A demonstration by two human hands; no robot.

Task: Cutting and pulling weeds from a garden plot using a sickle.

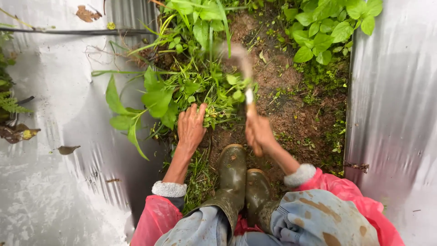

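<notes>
My left hand (190,128) lies flat on a clump of green weeds (182,89), fingers spread and pressing into the leaves. My right hand (258,132) is closed around the wooden handle of a small hand hoe (246,77). The tool reaches forward over the weeds, and its head is blurred above the soil. Below my hands are my two muddy green rubber boots (241,180), planted on a narrow strip of brown soil (291,95). Pink sleeves with white cuffs cover my forearms.
Shiny metal sheets wall the strip on the left (59,136) and right (396,114). A leafy plant (327,27) grows at the top right. Dry leaves (68,149) lie on the left sheet. Low moss and small weeds line the right edge.
</notes>
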